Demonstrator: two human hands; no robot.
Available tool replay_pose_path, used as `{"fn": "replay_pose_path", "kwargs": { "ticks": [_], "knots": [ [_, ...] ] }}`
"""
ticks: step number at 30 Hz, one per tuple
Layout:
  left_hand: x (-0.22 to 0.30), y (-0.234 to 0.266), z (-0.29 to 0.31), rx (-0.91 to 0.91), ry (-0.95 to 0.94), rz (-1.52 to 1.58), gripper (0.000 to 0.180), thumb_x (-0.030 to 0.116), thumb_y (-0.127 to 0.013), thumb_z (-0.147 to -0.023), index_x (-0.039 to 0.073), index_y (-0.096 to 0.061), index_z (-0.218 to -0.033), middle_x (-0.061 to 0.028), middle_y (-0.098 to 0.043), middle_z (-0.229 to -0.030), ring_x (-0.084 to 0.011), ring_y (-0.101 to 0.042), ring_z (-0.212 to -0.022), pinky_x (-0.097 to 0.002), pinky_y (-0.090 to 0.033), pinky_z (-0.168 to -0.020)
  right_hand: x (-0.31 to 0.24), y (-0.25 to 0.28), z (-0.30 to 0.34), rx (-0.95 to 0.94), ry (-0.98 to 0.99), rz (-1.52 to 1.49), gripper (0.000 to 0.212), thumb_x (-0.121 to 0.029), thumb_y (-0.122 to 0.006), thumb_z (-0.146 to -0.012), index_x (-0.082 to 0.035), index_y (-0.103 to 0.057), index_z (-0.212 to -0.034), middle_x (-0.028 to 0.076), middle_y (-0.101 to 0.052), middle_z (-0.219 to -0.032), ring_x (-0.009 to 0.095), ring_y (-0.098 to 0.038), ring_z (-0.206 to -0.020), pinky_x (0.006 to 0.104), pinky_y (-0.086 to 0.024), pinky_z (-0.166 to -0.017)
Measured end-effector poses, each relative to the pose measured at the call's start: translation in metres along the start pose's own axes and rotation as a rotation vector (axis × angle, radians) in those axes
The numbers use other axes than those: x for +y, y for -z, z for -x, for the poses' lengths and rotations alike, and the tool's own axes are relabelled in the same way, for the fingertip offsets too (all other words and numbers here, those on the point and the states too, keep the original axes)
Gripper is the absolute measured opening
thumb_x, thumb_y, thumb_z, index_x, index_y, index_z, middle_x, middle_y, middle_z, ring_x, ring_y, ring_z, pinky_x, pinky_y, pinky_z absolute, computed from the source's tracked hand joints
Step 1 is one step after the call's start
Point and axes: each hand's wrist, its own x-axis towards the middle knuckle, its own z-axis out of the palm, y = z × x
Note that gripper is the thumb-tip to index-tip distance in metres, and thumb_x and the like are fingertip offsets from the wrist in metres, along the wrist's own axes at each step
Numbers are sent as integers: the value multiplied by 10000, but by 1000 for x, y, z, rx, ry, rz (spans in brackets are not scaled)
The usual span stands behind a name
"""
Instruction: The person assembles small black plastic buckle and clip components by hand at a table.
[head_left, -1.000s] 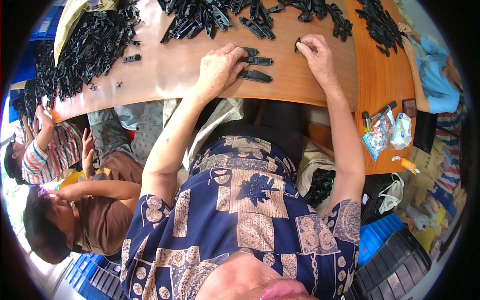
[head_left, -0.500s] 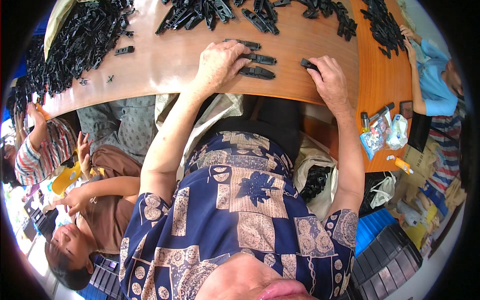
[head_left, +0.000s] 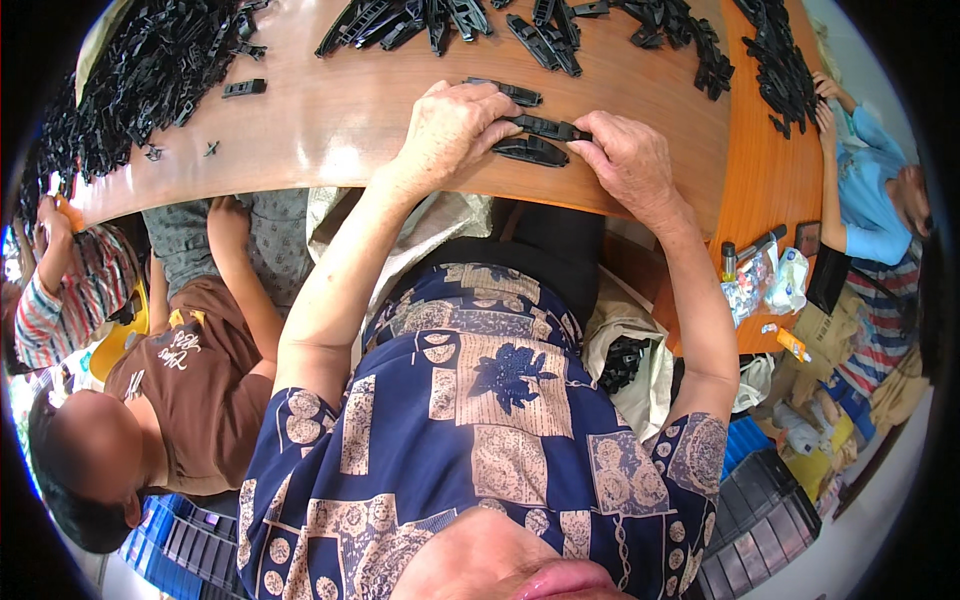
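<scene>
The head view is showing the right hand (head_left: 630, 160) working close against the left hand (head_left: 455, 125), where half a second ago it was standing well apart over the table (head_left: 370, 130), pinching a small black piece. That small piece (head_left: 569, 131) is now meeting the right end of the middle black part (head_left: 540, 126), so the gap between them is gone. The left hand is staying in much the same place, its thumb and fingers clamping the left stretch of the middle part and apparently steadying it. The right thumb and forefinger are closing together on the small piece; whether it is fully seated or only touching, one cannot tell, since the fingertips are partly covering the joint.

Three long parts are lying roughly side by side near the table's front edge: the upper part (head_left: 517, 93) just beyond the fingers, the middle one between the two hands, and the lower part (head_left: 531, 151) nearest the person. The left hand is overlapping the upper part's near side, and contact there is unclear. For the work, this change seems to be moving things from fetching to fitting, with the middle part receiving its piece.
</scene>
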Motion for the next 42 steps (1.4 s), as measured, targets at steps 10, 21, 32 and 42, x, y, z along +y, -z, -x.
{"fn": "replay_pose_path", "kwargs": {
  "ticks": [10, 21, 32, 42],
  "knots": [
    [5, 2, -4, -48, -14, -1, 129, 176, -722, -858, 99, -714, -961, -52, -695, -889, -268, -679, -887, -399, -478, -775, 6, -2, -4, -2, 96, -93, 176, -200, -678, -929, -45, -599, -959, 140, -676, -846, 363, -674, -795, 459, -527, -662],
    [-3, -6, 1, 1, -33, -102, 169, 221, -746, -860, 103, -701, -973, -60, -666, -863, -281, -659, -850, -402, -477, -778, 35, -9, -9, 205, -117, -239, 340, -339, -750, -897, -40, -675, -1041, 134, -680, -1004, 269, -681, -886, 397, -548, -784],
    [-21, -8, -7, 263, 183, -99, 243, 210, -755, -857, 96, -714, -1067, -85, -613, -946, -291, -634, -923, -407, -524, -803, 190, 24, 10, 312, -515, 446, 267, -204, -553, -1000, -161, -609, -1258, 191, -607, -1109, 403, -628, -1007, 517, -530, -842],
    [-22, -8, -31, 68, -3, -124, 182, 211, -730, -878, 109, -718, -1028, -91, -601, -924, -302, -631, -940, -416, -525, -817, 78, 2, 19, 72, -423, -451, 247, -213, -531, -1054, -116, -647, -1250, -12, -559, -802, 105, -523, -767, 272, -457, -717]
  ]
}}
